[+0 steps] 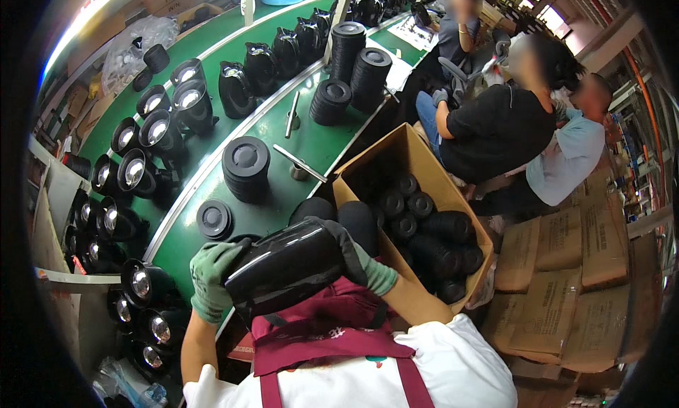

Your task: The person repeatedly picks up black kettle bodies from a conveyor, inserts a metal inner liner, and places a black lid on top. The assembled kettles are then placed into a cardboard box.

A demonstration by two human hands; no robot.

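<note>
A glossy black kettle body (283, 266) lies on its side across my lap, held between both hands. My left hand (212, 277), in a grey-green glove, grips its left end. Gloved as well, my right hand (368, 266) is closed round the right end, its fingertips partly hidden behind the kettle. Just beyond, on the green bench, sit a short stack of round black discs (214, 219) and a taller stack (245, 169). Two steel T-shaped bars (300, 164) stand on the bench near the stacks.
Rows of black kettle bodies (159, 129) stand on the green conveyor (205, 143) at the left. An open cardboard box (346, 192) of round black parts is at my right. More disc stacks (371, 76) stand farther along. Coworkers (498, 125) sit beyond; flattened cartons (552, 295) lie right.
</note>
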